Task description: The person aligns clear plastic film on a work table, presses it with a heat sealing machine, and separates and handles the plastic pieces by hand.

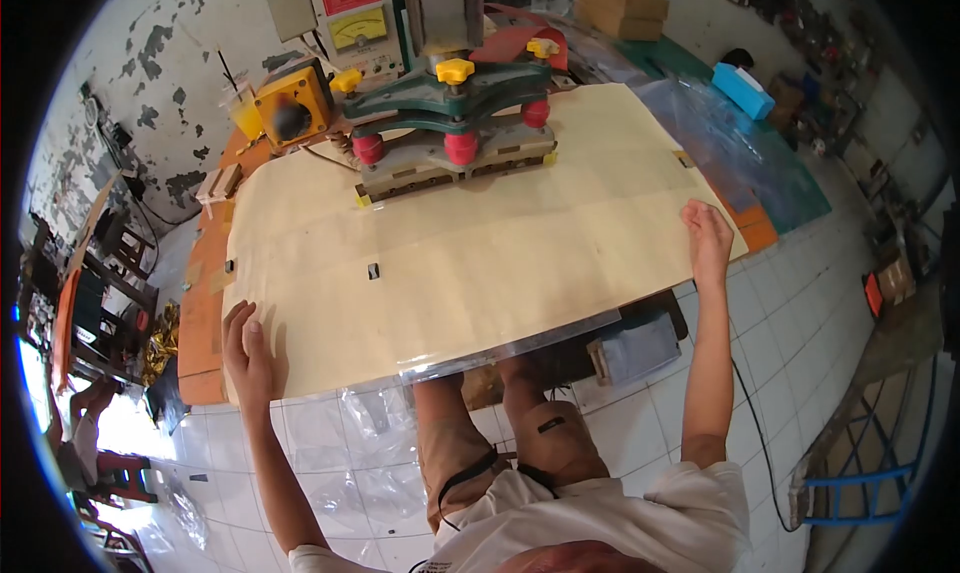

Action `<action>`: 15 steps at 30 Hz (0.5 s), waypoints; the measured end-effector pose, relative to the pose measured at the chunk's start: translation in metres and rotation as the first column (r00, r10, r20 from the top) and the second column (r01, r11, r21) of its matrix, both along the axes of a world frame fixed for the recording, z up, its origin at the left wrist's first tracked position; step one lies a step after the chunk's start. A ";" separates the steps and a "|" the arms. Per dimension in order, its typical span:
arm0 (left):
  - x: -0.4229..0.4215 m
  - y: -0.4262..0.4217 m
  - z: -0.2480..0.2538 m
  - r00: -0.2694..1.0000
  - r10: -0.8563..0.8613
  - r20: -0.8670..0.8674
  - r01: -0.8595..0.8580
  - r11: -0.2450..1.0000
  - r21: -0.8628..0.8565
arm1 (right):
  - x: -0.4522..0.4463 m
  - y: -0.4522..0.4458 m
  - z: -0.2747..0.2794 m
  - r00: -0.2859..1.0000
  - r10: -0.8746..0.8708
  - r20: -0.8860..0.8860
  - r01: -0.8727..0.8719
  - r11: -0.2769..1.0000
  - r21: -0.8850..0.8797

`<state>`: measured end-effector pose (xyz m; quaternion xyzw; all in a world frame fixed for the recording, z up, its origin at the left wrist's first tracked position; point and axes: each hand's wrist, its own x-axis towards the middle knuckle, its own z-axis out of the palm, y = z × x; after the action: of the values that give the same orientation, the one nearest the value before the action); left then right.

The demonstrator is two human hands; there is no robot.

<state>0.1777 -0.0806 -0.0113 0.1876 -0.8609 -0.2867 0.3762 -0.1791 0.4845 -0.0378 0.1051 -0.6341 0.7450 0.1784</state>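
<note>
My left hand (248,355) is at the front left edge of a large cream sheet (520,238) on the table, its fingers slightly bent and the thumb apart. Nothing shows in it. Over the right edge of the sheet is my right hand (708,241), its fingers curled closed; whatever they may hold is hidden. A press head (455,153) with red knobs and yellow star knobs stands over the back of the sheet. Clear plastic film (510,350) lies along the front edge. A small dark piece (374,271) rests on the sheet.
A yellow control box (293,105) and a panel with a dial (358,33) stand behind. At the back right are cardboard boxes (622,11) and a blue box (743,91). Plastic bags (350,473) lie on the tiled floor. A blue metal frame (865,488) stands at right.
</note>
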 end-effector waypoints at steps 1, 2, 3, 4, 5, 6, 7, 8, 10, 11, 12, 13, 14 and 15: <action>0.001 0.002 0.001 0.999 0.027 -0.029 -0.029 0.997 -0.073 | 0.002 -0.001 0.003 1.000 -0.015 0.005 0.015 1.000 0.000; 0.002 0.007 0.002 0.999 0.030 -0.028 -0.031 0.997 -0.072 | 0.004 -0.002 0.003 0.999 -0.032 0.010 0.032 0.999 -0.002; 0.000 0.021 0.010 0.996 0.010 -0.091 -0.021 0.992 -0.122 | 0.001 0.001 0.001 0.999 -0.031 0.012 0.031 1.000 -0.004; -0.001 0.037 0.020 0.989 -0.015 -0.149 -0.012 0.985 -0.174 | -0.003 0.005 -0.003 1.000 0.002 -0.030 -0.002 1.000 0.000; -0.005 0.059 0.036 0.973 -0.070 -0.218 0.017 0.971 -0.237 | -0.004 0.008 -0.008 0.997 0.036 -0.069 -0.035 0.999 0.006; -0.005 0.079 0.051 0.975 -0.068 -0.212 0.016 0.972 -0.236 | -0.004 0.007 -0.009 0.997 0.038 -0.062 -0.037 0.999 0.007; -0.005 0.099 0.066 0.931 -0.258 -0.258 0.170 0.932 -0.321 | -0.003 0.006 -0.009 0.999 0.011 -0.053 -0.010 1.000 0.010; -0.006 0.120 0.083 0.851 -0.440 -0.287 0.307 0.859 -0.409 | -0.002 0.005 -0.008 0.999 -0.016 -0.045 0.016 1.000 0.015; -0.012 0.169 0.126 0.718 -0.661 -0.220 0.443 0.677 -0.588 | -0.001 0.005 -0.006 0.999 -0.033 -0.031 0.034 0.999 0.024; -0.017 0.184 0.144 0.670 -0.724 -0.166 0.486 0.596 -0.639 | -0.001 0.004 -0.005 0.998 -0.056 -0.020 0.056 0.998 0.032; -0.020 0.199 0.157 0.618 -0.779 -0.108 0.523 0.509 -0.684 | 0.000 0.003 -0.003 0.999 -0.049 -0.020 0.050 0.998 0.033; -0.022 0.218 0.165 0.624 -0.770 -0.133 0.506 0.528 -0.682 | 0.000 0.004 -0.002 0.998 -0.063 -0.021 0.064 0.998 0.022; -0.024 0.230 0.170 0.627 -0.763 -0.158 0.490 0.544 -0.681 | 0.001 0.005 -0.001 0.997 -0.080 -0.023 0.080 0.997 0.009; -0.035 0.228 0.175 0.626 -0.764 -0.158 0.490 0.543 -0.682 | -0.001 0.005 -0.003 0.996 -0.081 -0.024 0.081 0.997 0.009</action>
<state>0.1428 0.1471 0.1635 -0.3374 -0.8024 -0.1633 0.4644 -0.1800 0.4896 -0.0404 0.0890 -0.6394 0.7327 0.2152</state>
